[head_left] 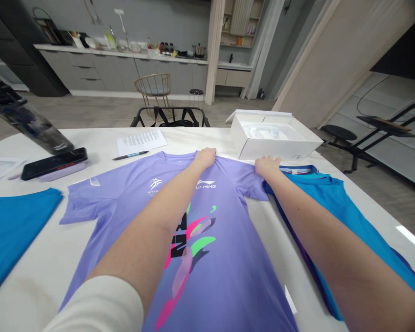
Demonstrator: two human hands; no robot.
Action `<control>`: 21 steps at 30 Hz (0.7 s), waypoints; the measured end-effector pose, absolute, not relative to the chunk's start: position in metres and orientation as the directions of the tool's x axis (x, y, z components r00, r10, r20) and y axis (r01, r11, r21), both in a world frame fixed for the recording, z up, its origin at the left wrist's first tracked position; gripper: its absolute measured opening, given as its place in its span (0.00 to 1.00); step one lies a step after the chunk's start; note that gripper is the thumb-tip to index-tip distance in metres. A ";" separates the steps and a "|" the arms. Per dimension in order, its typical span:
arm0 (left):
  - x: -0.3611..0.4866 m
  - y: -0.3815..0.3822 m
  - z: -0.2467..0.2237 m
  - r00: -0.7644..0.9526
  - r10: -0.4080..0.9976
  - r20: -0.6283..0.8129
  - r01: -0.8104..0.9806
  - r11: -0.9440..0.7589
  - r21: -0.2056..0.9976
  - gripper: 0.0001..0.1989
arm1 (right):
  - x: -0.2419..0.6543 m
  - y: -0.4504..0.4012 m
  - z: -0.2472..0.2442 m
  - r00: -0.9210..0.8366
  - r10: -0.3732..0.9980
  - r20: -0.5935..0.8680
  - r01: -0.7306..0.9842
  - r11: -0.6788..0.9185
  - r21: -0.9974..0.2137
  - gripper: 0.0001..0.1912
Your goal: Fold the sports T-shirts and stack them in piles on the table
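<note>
A purple T-shirt lies spread face up on the white table, its collar at the far side and its lower hem out of view. White logos and a pink, green and black print mark its front. My left hand is closed on the shoulder seam beside the collar, and that forearm covers part of the print. On the sleeve at the right, my right hand grips the outer edge with its fingers curled. Blue folded clothes lie under and beside my right forearm.
Another blue garment lies at the left. Beyond the shirt are a pen, a printed sheet and an open white box. A black phone-like device sits by a dark upright cylinder. A chair frame stands behind the table.
</note>
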State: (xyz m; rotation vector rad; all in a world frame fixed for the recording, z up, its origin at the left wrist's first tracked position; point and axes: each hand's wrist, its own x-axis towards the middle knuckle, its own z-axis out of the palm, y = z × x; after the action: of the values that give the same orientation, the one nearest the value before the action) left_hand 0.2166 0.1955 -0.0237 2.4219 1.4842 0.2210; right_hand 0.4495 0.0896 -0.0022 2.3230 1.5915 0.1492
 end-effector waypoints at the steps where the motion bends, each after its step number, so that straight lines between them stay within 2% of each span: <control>1: 0.217 0.198 -0.025 0.450 0.893 -0.016 0.845 -0.420 0.332 0.17 | 0.452 0.090 0.000 0.375 0.921 -0.109 0.889 -0.324 0.323 0.25; 5: 0.216 0.202 -0.030 0.427 0.904 -0.021 0.848 -0.392 0.356 0.16 | 0.457 0.088 0.009 0.334 0.929 -0.160 0.915 -0.278 0.293 0.22; 7: 0.215 0.201 -0.031 0.405 0.914 -0.019 0.844 -0.366 0.391 0.15 | 0.455 0.084 0.018 0.316 0.933 -0.173 0.936 -0.277 0.217 0.18; 9: 0.212 0.198 -0.032 0.371 0.929 0.012 0.820 -0.334 0.464 0.14 | 0.452 0.077 0.033 0.253 0.948 -0.192 0.968 -0.249 0.045 0.14; 11: 0.209 0.195 -0.033 0.342 0.938 0.057 0.772 -0.315 0.552 0.13 | 0.447 0.065 0.056 0.142 0.969 -0.202 0.960 -0.184 -0.209 0.12; 14: 0.205 0.189 -0.030 0.311 0.945 0.105 0.670 -0.296 0.681 0.10 | 0.430 0.047 0.097 -0.005 0.974 -0.228 0.822 -0.126 -0.556 0.14; 16: 0.205 0.185 -0.024 0.270 0.959 0.088 0.552 -0.229 0.802 0.08 | 0.411 0.039 0.125 -0.097 0.963 -0.251 0.690 -0.117 -0.715 0.18; 18: 0.206 0.180 -0.016 0.213 0.977 0.014 0.353 -0.090 0.931 0.07 | 0.385 0.038 0.147 -0.183 0.955 -0.235 0.541 -0.102 -0.835 0.19; 21: 0.202 0.168 -0.003 0.269 0.959 -0.093 -0.052 0.111 0.992 0.04 | 0.332 0.049 0.162 -0.280 0.941 -0.187 0.348 -0.082 -0.934 0.17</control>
State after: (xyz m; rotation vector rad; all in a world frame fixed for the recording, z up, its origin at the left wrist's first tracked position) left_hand 0.2016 0.1677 -0.0035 1.2019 1.0103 0.9676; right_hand 0.3322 0.0492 0.1616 2.0473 2.3860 -2.0013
